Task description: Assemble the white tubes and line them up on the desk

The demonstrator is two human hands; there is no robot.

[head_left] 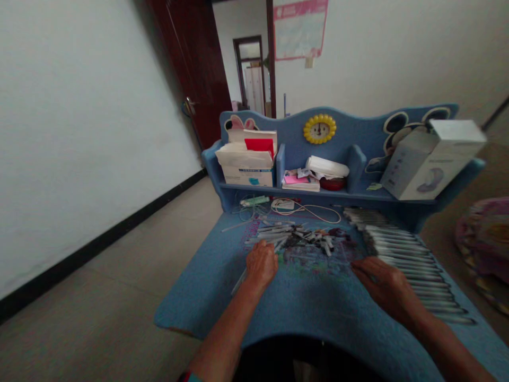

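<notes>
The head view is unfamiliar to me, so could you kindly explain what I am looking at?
There is no machine here: a person works with two bare hands, and a head-worn camera looks forward and down at them. On the blue desk lies a loose pile of thin pieces, with a row of pens to its right and a cable behind. A shelf with a clock is at the back. The left hand seems closed around a thin stick; whether the right hand holds anything is unclear.
</notes>
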